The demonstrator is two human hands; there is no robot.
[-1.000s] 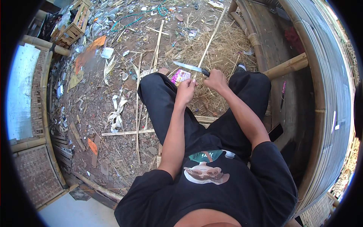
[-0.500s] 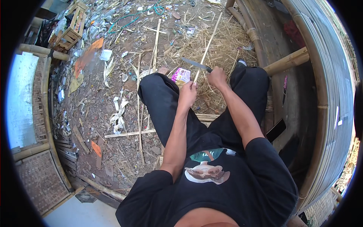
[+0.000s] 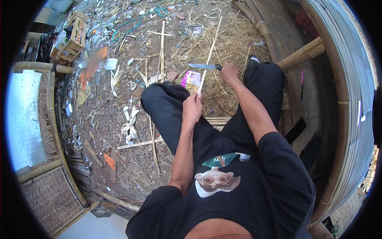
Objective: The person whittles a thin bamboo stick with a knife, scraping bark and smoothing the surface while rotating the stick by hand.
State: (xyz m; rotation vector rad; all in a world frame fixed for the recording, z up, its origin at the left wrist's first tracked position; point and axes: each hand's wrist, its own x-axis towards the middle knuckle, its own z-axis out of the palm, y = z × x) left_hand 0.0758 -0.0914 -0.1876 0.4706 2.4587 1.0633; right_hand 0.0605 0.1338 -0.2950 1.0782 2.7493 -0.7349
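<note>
Between my knees, my left hand [image 3: 192, 106] is closed around the near end of a long, pale bamboo strip [image 3: 212, 47]. The strip slants away from me, its far end a little to the right. My right hand [image 3: 229, 73] grips the dark handle of a knife [image 3: 202, 66]. Its blade points left and lies across the strip, a short way beyond my left hand. Below the blade, a pink and white plastic packet [image 3: 191, 81] rests on the ground just left of the strip.
Straw [image 3: 234, 40] and thin shavings cover the ground ahead. More bamboo strips [image 3: 162, 51] lie to the left amid litter. A wooden crate [image 3: 75, 38] stands far left. At my right is a bamboo-framed bench [image 3: 304, 83] with a phone [image 3: 295, 130] on it.
My left hand has drawn the strip nearer and slightly left. The knife has turned level, and its blade now crosses the strip. The whole view has shifted a little.
</note>
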